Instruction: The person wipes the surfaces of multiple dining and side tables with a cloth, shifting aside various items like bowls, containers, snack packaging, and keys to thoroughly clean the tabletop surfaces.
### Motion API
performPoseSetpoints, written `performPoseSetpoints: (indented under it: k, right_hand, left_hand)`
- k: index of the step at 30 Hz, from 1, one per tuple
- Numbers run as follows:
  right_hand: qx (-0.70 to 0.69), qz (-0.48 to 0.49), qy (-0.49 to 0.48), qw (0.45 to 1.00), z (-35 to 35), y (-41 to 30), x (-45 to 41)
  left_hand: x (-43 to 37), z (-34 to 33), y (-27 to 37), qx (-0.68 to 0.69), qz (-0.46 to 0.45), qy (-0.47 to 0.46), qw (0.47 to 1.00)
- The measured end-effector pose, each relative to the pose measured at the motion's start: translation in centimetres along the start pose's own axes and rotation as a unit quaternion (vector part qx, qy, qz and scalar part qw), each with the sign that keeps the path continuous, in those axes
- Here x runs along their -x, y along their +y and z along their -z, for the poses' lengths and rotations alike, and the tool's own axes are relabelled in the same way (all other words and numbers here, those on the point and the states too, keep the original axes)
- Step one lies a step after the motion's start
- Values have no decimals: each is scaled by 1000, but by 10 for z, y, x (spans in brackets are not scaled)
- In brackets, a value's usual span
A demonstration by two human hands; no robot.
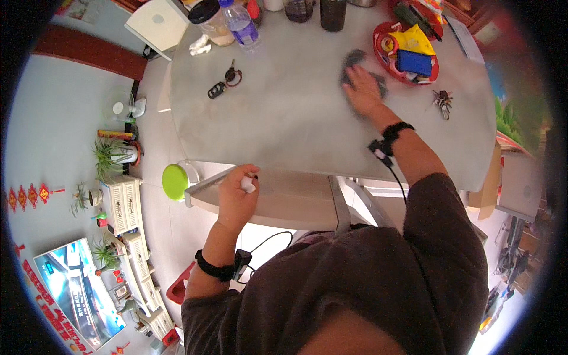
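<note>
My right hand [364,91] lies palm down on a dark cloth [355,57] on the grey tabletop [284,111], left of a red plate. Whether its fingers grip the cloth is hard to tell. Near the table's front edge, above a lower wooden leaf or chair part [297,199], my left hand [239,191] is curled around a small white object [247,184], perhaps crumpled tissue. Both wrists wear black bands with small devices and cables. A car key fob [216,90] with a key and ring lies on the left of the tabletop, and a bunch of keys [443,104] on the right.
The red plate [381,33] holds a yellow packet [412,40], a blue box [414,63] and tape. A plastic bottle [242,29], a black-lidded jar [213,26], white crumpled tissue [199,45] and dark containers [333,15] stand or lie at the far edge. A green-topped stool [175,182] is left below.
</note>
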State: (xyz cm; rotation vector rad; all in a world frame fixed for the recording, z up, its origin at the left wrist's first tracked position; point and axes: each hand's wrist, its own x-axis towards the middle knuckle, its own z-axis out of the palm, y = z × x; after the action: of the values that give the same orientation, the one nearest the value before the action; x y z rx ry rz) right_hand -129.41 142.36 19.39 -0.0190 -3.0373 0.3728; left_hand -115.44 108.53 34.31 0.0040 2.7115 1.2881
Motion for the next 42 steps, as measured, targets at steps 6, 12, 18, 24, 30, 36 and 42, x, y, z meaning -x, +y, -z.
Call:
performPoseSetpoints:
  k: [6,12,18,24,30,36,42]
  right_hand:
    - [-200,368,-83,904,-11,-152,49]
    - [-157,386,-55,907,-2,-95,65]
    - [-9,-11,-49,999,9,2,35]
    - [25,54,-162,985,21,-16,86]
    - [12,3,-230,973,11,-18,106]
    - [-5,-112,-277,954,28,-54,88]
    - [178,-44,-355,917,24,-56,41]
  left_hand:
    - [2,-3,0,-2,-37,24,999]
    - [12,5,-10,23,16,18,999]
    - [17,25,-14,69,-82,54,993]
    - [11,104,-65,169,-1,151,974]
    - [-12,176,-124,126,123,79,981]
    - [-59,181,-172,88,93,2,992]
    - [-130,146,-170,-72,-105,-81,989]
